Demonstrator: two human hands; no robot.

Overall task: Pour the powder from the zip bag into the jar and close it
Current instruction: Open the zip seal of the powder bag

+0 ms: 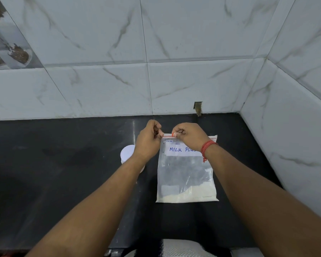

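Note:
A clear zip bag [186, 175] lies flat on the black counter [63, 173], with white powder gathered along its near edge and a label reading "MILK POW". My left hand [148, 140] pinches the bag's far left corner at the red zip strip. My right hand [188, 135] pinches the zip strip just to the right of it. A jar with a white lid [127, 153] stands to the left of the bag, mostly hidden behind my left wrist.
Marble-patterned wall tiles [156, 71] rise behind the counter and along the right side [295, 127], forming a corner. A small notch in the tile [198, 107] sits at the counter's back edge. The counter's front edge runs along the bottom.

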